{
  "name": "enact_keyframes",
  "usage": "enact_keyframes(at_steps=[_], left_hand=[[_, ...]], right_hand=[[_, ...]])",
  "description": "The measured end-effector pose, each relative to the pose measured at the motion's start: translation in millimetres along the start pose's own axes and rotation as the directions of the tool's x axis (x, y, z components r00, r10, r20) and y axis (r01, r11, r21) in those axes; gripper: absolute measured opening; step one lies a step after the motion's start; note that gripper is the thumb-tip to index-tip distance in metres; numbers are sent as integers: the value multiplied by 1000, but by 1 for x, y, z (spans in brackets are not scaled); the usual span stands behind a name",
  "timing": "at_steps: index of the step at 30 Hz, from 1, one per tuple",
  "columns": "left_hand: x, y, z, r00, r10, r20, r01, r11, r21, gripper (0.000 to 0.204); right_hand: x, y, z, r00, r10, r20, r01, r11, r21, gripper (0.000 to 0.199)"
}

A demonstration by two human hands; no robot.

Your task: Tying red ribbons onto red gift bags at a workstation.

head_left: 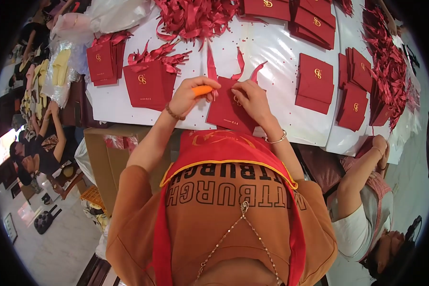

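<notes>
My left hand (182, 99) is closed around a short orange handle (203, 90). A thin tip seems to stick out below the fingers, too small to name. Under both hands, at the table's near edge, lies a flat dark-red paper bag (228, 117) with gold print, tilted slightly. My right hand (255, 101) rests on its upper right part, fingers bent and pinching at the bag. One red ribbon (211, 64) runs up from the left hand's fingers. Another ribbon (258, 70) rises beside the right hand's knuckles.
Red bags with ribbons (148, 85) are stacked at left, more bags (314, 78) at right. A heap of red ribbons (195, 19) lies at the back. A cardboard box (102, 157) stands below the table's left edge. Another person's arm (357, 176) is at right.
</notes>
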State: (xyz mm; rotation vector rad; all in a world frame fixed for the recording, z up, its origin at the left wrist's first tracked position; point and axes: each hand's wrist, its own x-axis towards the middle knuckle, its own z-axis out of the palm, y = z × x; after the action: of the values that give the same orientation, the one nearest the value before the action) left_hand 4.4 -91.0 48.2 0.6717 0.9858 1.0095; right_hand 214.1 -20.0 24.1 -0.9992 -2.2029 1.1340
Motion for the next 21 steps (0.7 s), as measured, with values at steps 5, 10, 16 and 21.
enact_keyframes(at_steps=[5,10,16,21], left_hand=[[-35,26,23,956,288,-56,-293,925,-240,29],[-84,72,34,789,610,-75,-589,785,192,14],[-89,91,22,579,815,-17,-542,401,739,7],[-55,65,19,828,534,-172,-543,839,-9,3]], right_hand=[[3,-10,2,997,-57,59,58,998,-24,10],[-1,4,-1,994,-90,57,97,987,-131,10],[-4,14,-1,994,23,111,-3,985,-175,12],[1,15,3,991,-130,10,124,919,-375,16]])
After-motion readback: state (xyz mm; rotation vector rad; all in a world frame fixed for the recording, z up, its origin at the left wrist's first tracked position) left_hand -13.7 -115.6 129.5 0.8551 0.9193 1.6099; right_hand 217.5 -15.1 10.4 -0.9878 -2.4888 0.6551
